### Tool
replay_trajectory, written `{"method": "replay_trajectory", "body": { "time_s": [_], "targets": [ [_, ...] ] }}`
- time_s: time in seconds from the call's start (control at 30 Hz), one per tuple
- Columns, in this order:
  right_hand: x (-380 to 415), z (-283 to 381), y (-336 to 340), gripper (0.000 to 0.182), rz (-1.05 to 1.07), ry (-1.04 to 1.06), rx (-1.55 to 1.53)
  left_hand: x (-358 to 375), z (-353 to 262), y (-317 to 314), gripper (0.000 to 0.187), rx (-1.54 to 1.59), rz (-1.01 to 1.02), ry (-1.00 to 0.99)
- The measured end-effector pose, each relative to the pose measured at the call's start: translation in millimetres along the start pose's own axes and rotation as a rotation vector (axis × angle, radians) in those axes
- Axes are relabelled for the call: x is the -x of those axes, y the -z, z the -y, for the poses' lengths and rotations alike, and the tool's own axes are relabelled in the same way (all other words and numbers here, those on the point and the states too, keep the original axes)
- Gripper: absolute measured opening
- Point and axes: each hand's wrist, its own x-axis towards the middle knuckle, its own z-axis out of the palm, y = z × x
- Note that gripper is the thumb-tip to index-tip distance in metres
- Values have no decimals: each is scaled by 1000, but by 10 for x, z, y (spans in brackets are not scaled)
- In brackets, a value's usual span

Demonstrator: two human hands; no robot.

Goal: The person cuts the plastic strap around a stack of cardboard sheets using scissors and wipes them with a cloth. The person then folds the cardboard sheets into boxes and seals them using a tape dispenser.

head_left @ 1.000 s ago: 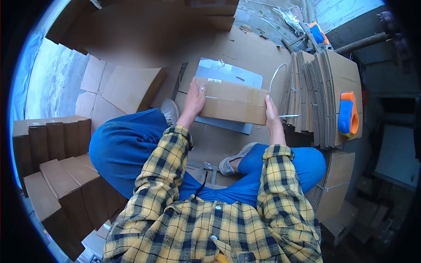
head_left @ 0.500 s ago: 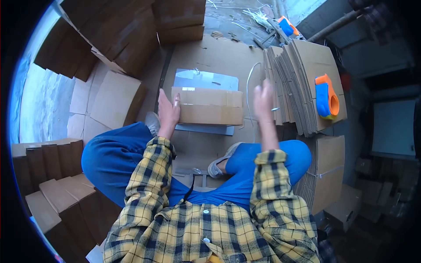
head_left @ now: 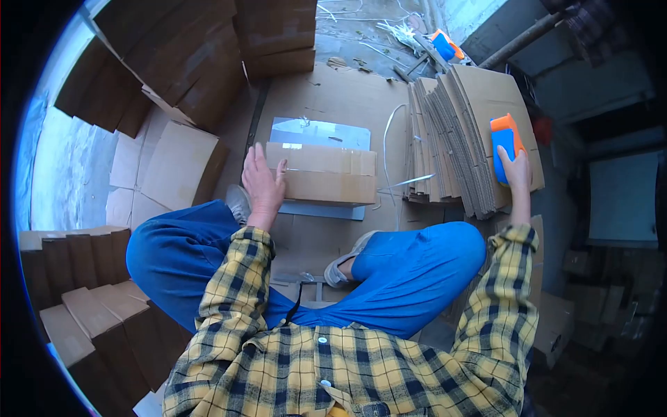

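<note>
A small folded cardboard box (head_left: pixel 328 174) lies on a shiny metal sheet (head_left: pixel 316 133) on the floor in front of my crossed legs. My left hand (head_left: pixel 262 184) rests flat against the box's left end, fingers spread. My right hand (head_left: pixel 515 167) is out to the right, touching the lower end of an orange and blue tape dispenser (head_left: pixel 506 141) that sits on top of a leaning stack of flat cardboard blanks (head_left: pixel 451 139). Whether the fingers have closed around the dispenser is not clear.
Assembled boxes are stacked at the far left (head_left: pixel 174 62) and near left (head_left: pixel 90 306). Flattened cartons (head_left: pixel 167 167) lie left of the sheet. A second tape dispenser (head_left: pixel 445 43) lies at the back. More bundled cardboard (head_left: pixel 528 278) stands on my right.
My right hand left the box's right end and swung out right to the tape dispenser. The left hand stayed on the box.
</note>
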Motion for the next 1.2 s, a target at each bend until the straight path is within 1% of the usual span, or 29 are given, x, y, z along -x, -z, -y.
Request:
{"method": "replay_trajectory", "body": {
  "time_s": [0.03, 0.07, 0.1, 0.13, 0.17, 0.2, 0.27, 0.3, 0.37, 0.4, 0.43, 0.47, 0.5, 0.53, 0.67, 0.8, 0.87, 0.9, 0.97, 1.03, 1.07, 1.1, 1.13, 1.2],
  "targets": [
    [48, 83, 114, 61, -4, 20, -4, -21, -120, 118, 59, 13, -83, -82],
    [185, 213, 301, 59, 156, 74, -380, -38, -274, 236, 50, 121, -113, -153],
    [365, 358, 487, 57, 326, 128, -751, -30, -395, 297, 46, 275, -49, -208],
    [582, 575, 655, 60, 468, 170, -916, -36, -523, 372, 42, 430, 8, -265],
    [825, 801, 777, 63, 615, 212, -1078, -41, -716, 579, 40, 690, 217, -163],
    [1022, 953, 826, 67, 680, 276, -1125, -33, -899, 822, 39, 950, 426, -56],
    [1359, 1264, 916, 75, 828, 381, -1178, -1, -1073, 1137, 41, 1306, 650, 28],
    [1505, 1410, 951, 79, 911, 419, -1180, 20, -1101, 1278, 41, 1303, 621, 46],
    [1724, 1596, 891, 76, 1056, 458, -1217, 72, -1071, 1476, 40, 1487, 849, 166],
    [1794, 1659, 864, 70, 1114, 462, -1202, 100, -1014, 1509, 40, 1490, 825, 183],
    [1846, 1716, 848, 70, 1129, 475, -1194, 126, -961, 1538, 38, 1483, 847, 177],
    [1890, 1759, 838, 66, 1156, 488, -1148, 151, -920, 1557, 35, 1479, 873, 167],
    [1923, 1797, 832, 62, 1176, 499, -1102, 175, -883, 1545, 35, 1487, 863, 171],
    [1972, 1834, 828, 56, 1143, 508, -1096, 217, -837, 1508, 33, 1485, 854, 165],
    [2028, 1954, 776, 56, 1117, 541, -1058, 253, -702, 1343, 24, 1510, 794, 192],
    [1996, 2026, 678, 57, 1142, 574, -958, 255, -586, 1189, 21, 1558, 796, 243],
    [1977, 2109, 626, 57, 1149, 589, -926, 272, -539, 1066, 20, 1549, 666, 243],
    [1963, 2175, 596, 57, 1177, 549, -924, 278, -486, 968, 20, 1553, 661, 250],
    [1921, 2320, 530, 57, 1210, 505, -916, 275, -390, 785, 18, 1419, 423, 235],
    [1816, 2520, 452, 56, 1122, 621, -766, 200, -298, 774, 16, 1458, 294, 304],
    [1764, 2630, 461, 56, 1127, 653, -760, 150, -234, 780, 15, 1430, 239, 298],
    [1708, 2686, 466, 56, 1133, 652, -756, 96, -154, 784, 14, 1400, 183, 292],
    [1636, 2736, 474, 57, 1170, 645, -764, 26, -29, 801, 14, 1399, 180, 295],
    [1467, 2731, 425, 62, 1206, 637, -721, -105, 227, 837, 12, 1324, -28, 382]
  ]
}}
